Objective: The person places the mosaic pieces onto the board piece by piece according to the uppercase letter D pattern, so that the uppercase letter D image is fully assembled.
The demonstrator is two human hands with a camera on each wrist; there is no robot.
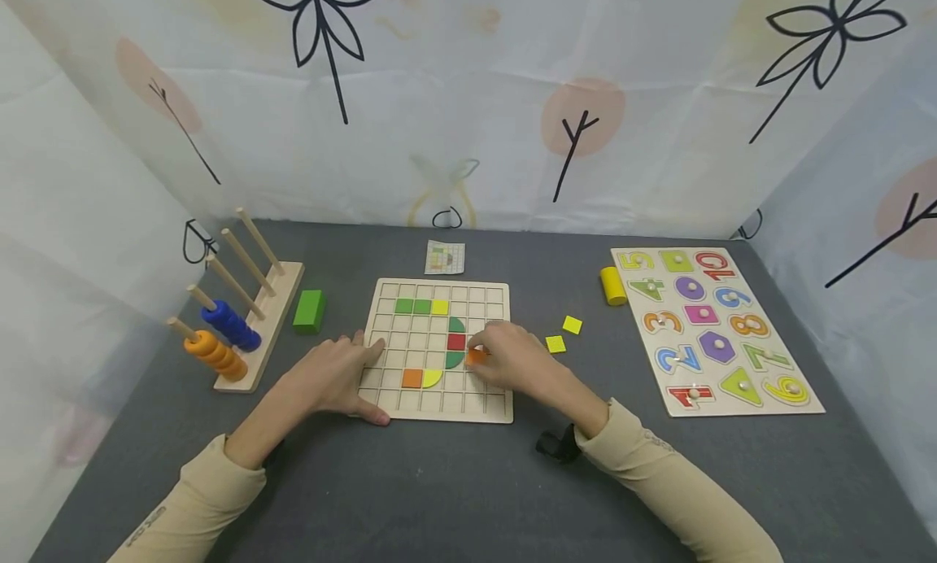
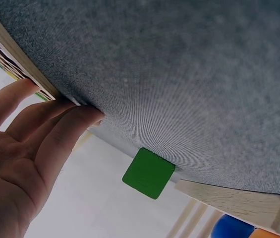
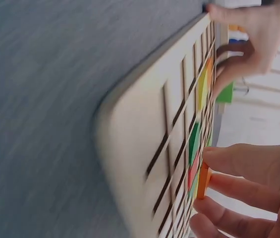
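A light wooden grid board lies flat in the middle of the table. Set in its cells are two green squares, yellow tiles, a red square, rounded green pieces and an orange square. My left hand rests against the board's left side, fingers fairly straight along its edge in the left wrist view. Over the right part of the grid, my right hand pinches an orange tile between thumb and fingers, close to the board surface.
Two yellow tiles lie right of the board. Farther right are a yellow cylinder and a number puzzle board. A patterned card lies behind. To the left stand a green block and a peg stand with blue and orange rings.
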